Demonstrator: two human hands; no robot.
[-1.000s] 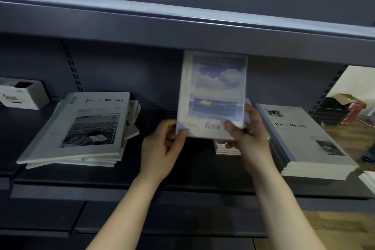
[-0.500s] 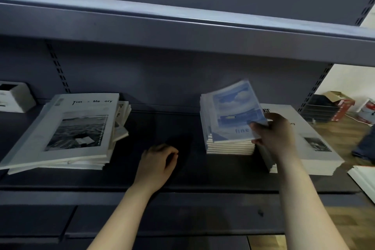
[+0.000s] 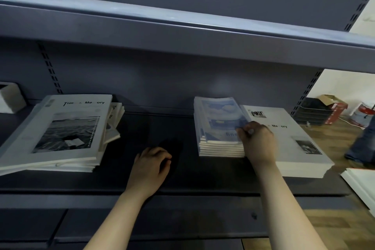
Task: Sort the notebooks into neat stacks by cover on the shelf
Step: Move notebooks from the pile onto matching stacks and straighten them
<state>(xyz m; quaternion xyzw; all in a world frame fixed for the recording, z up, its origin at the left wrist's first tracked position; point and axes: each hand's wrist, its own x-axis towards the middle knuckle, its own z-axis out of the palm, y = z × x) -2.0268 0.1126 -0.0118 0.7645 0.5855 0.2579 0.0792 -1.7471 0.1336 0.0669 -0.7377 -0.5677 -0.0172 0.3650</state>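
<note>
The shelf [image 3: 142,178] is dark grey. The top notebook [image 3: 219,119] has a blue sky with white clouds. The big books on the left [image 3: 60,128] and the right [image 3: 294,144] are white with black-and-white photos.

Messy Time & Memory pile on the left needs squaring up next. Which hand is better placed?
Left. The left hand rests free on the shelf, nearer the messy pile. The right hand is at the blue notebook stack, farther away.
</note>
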